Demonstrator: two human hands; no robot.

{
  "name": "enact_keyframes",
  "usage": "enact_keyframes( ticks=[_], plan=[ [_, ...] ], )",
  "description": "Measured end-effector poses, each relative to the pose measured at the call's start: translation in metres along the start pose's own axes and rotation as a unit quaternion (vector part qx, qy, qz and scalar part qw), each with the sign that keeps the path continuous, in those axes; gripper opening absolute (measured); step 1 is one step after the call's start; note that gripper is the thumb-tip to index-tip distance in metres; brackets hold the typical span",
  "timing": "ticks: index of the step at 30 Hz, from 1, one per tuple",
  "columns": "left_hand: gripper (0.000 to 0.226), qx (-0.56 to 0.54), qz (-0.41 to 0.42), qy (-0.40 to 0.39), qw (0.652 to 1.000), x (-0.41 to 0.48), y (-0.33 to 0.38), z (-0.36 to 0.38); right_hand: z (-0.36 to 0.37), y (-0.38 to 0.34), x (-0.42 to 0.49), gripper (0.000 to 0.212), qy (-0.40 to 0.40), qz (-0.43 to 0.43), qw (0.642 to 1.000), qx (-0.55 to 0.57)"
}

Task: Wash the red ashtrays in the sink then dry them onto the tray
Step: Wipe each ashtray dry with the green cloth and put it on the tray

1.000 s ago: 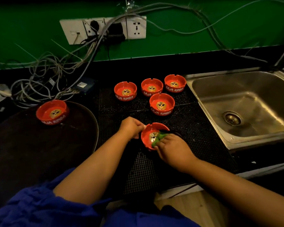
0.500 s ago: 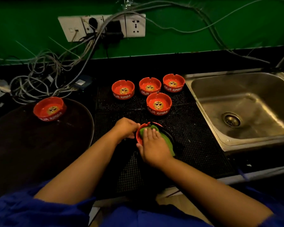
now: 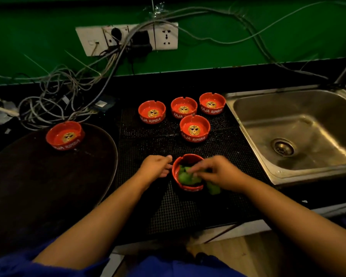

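A red ashtray (image 3: 185,162) sits on the black mesh mat, near the front. My left hand (image 3: 156,168) steadies its left rim. My right hand (image 3: 218,173) presses a green cloth (image 3: 185,176) into the ashtray's bowl, and part of the cloth hangs over its right side. Several more red ashtrays stand farther back on the mat, the nearest one (image 3: 194,128) in front of a row of three. One red ashtray (image 3: 65,135) rests on the dark round tray (image 3: 48,176) at the left. The steel sink (image 3: 300,132) lies to the right.
A tangle of grey cables (image 3: 54,100) lies behind the tray, running up to wall sockets (image 3: 128,38) on the green wall. The black mesh mat (image 3: 178,208) covers the counter between tray and sink. The counter's front edge is just below my forearms.
My right hand has shifted from lying flat over the ashtray to pinching the green cloth inside it. The ashtray now lies flatter on the mat. My left hand stays at its left rim.
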State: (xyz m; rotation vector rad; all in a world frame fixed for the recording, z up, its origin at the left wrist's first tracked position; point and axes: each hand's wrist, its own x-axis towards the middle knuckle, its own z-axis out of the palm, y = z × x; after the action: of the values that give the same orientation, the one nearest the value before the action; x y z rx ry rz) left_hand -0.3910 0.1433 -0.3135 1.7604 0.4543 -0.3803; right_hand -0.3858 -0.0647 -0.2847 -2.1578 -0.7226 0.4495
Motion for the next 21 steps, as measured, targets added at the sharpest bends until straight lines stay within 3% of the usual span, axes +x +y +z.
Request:
enact_keyframes(
  ticks=[2, 5, 10, 12, 16, 21],
  plan=[
    [0.016, 0.015, 0.040, 0.037, 0.998, -0.009, -0.014, 0.004, -0.014, -0.006, 0.000, 0.027, 0.118, 0.025, 0.986, 0.116],
    [0.015, 0.032, 0.066, 0.054, 0.996, -0.022, -0.027, 0.013, -0.031, -0.006, 0.007, 0.025, 0.273, 0.029, 0.956, 0.105],
    [0.011, 0.164, 0.110, 0.096, 0.976, -0.015, -0.018, 0.017, -0.014, 0.002, 0.013, 0.028, 0.308, -0.032, 0.951, -0.007],
    [0.013, 0.188, 0.125, 0.094, 0.970, -0.009, -0.011, 0.015, -0.002, 0.006, 0.013, 0.029, 0.265, -0.101, 0.957, -0.066],
    [0.017, 0.196, 0.148, 0.112, 0.963, 0.004, -0.003, 0.015, 0.015, 0.033, 0.005, 0.026, 0.089, -0.213, 0.938, -0.256],
    [0.014, -0.027, 0.066, 0.099, 0.993, 0.008, -0.015, 0.016, -0.009, 0.037, 0.005, 0.052, -0.092, -0.246, 0.911, -0.317]
  ],
)
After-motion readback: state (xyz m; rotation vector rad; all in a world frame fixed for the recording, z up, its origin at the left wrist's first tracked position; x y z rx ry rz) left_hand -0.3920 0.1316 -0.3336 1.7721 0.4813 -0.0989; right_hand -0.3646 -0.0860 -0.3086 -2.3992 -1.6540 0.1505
